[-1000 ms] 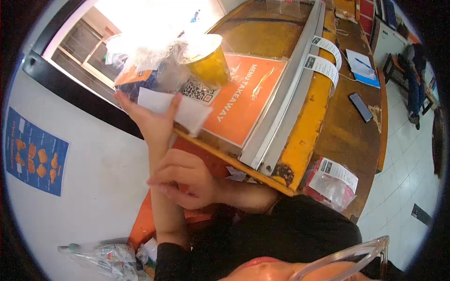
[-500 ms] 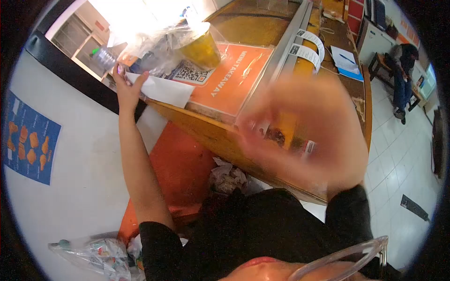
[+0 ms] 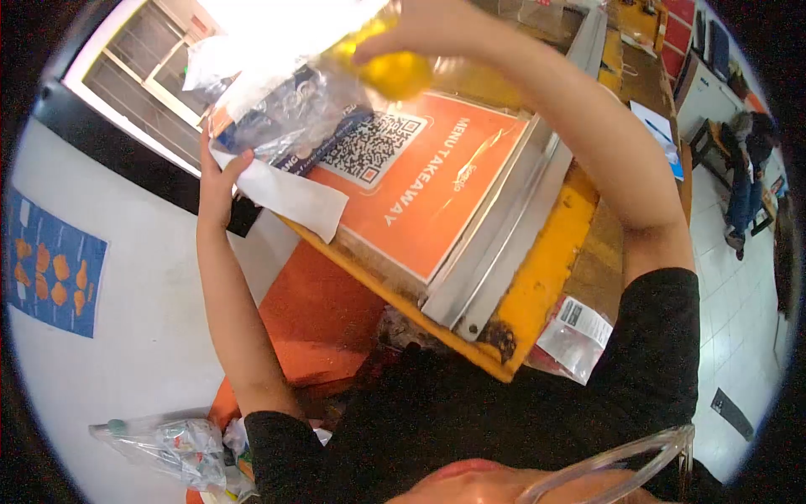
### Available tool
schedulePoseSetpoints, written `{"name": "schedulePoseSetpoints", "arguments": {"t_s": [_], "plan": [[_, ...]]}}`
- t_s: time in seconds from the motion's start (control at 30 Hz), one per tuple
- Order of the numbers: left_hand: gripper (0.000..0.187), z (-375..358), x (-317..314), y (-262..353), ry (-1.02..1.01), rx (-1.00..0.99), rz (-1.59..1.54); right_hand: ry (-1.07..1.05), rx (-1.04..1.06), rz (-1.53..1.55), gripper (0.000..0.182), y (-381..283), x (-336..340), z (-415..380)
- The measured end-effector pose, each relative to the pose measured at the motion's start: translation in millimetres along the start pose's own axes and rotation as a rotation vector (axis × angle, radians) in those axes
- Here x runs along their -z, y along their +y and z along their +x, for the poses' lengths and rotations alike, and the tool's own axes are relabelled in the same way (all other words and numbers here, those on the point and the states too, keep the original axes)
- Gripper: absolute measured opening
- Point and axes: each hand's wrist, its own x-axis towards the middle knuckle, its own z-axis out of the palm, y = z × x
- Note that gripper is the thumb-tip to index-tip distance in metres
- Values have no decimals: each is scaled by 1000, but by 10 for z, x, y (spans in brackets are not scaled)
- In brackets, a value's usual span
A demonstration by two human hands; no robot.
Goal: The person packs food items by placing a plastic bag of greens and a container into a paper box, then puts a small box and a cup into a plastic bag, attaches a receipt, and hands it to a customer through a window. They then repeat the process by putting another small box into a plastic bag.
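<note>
My left hand (image 3: 220, 181) pinches a white paper slip (image 3: 290, 195) at the counter's left end, beside a clear plastic bag (image 3: 294, 113) with something blue in it. Up at the top, my right hand (image 3: 411, 34) is wrapped round a yellow cup (image 3: 390, 71), blurred and washed out by bright light. The cup is over the far edge of the orange menu sheet (image 3: 437, 193), which has a QR code and lies under a clear cover.
A metal rail (image 3: 504, 252) crosses the yellow counter edge (image 3: 554, 244). A clear packet with a label (image 3: 578, 336) is near my right sleeve. A seated person (image 3: 743, 176) is at the far right. Bagged items (image 3: 180, 449) lie lower left.
My right hand has moved from the near right up to the yellow cup and taken hold of it. My left hand stays on the paper slip. The view has shifted closer to the counter.
</note>
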Motion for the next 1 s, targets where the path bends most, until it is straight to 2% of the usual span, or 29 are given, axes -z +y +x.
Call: {"name": "schedulePoseSetpoints", "arguments": {"t_s": [0.03,0.07,0.13,0.17,0.27,0.33,0.4,0.43,0.47,0.53,0.57,0.67,0.7,0.73,0.8,0.87,0.93,0.97,1.0], "plan": [[82,-29,-8,25,3,36,-7,271,278,165,45,242,-91,124],[82,-55,-4,56,-8,40,3,365,326,93,45,280,-42,195],[82,-98,-2,147,-57,19,60,312,164,-13,42,328,23,225],[82,-129,-24,223,-51,26,95,317,155,-10,42,368,-19,273],[81,-174,-42,405,20,-38,277,341,237,46,42,440,-97,331],[82,-188,-43,478,-4,-117,304,404,281,159,43,475,-114,296],[76,-244,-29,537,31,-60,242,328,229,198,41,481,-124,250],[85,-317,-14,650,-3,-94,341,255,179,237,40,491,-127,234],[85,-383,-15,730,-1,-98,340,258,181,234,40,552,-173,257],[84,-507,-46,836,-203,-625,615,227,407,499,41,664,-256,316],[84,-576,-102,860,-194,-625,616,120,263,575,45,648,-233,274],[80,-765,-209,877,-247,-528,728,60,180,676,53,636,-226,200],[81,-808,-195,842,-215,-511,763,68,153,546,75,678,-237,202],[81,-856,-177,824,-180,-492,799,59,182,542,75,733,-325,210],[77,-975,-158,828,-94,-470,839,85,92,483,65,823,-482,262],[69,-1082,-108,767,-50,-423,846,2,100,521,63,760,-404,223],[58,-1141,-82,713,11,-449,968,115,245,410,63,932,-509,325],[54,-1138,-64,667,30,-469,985,100,289,404,63,755,-440,333],[50,-1124,-49,619,45,-491,1000,312,390,134,61,607,-371,230]]}}
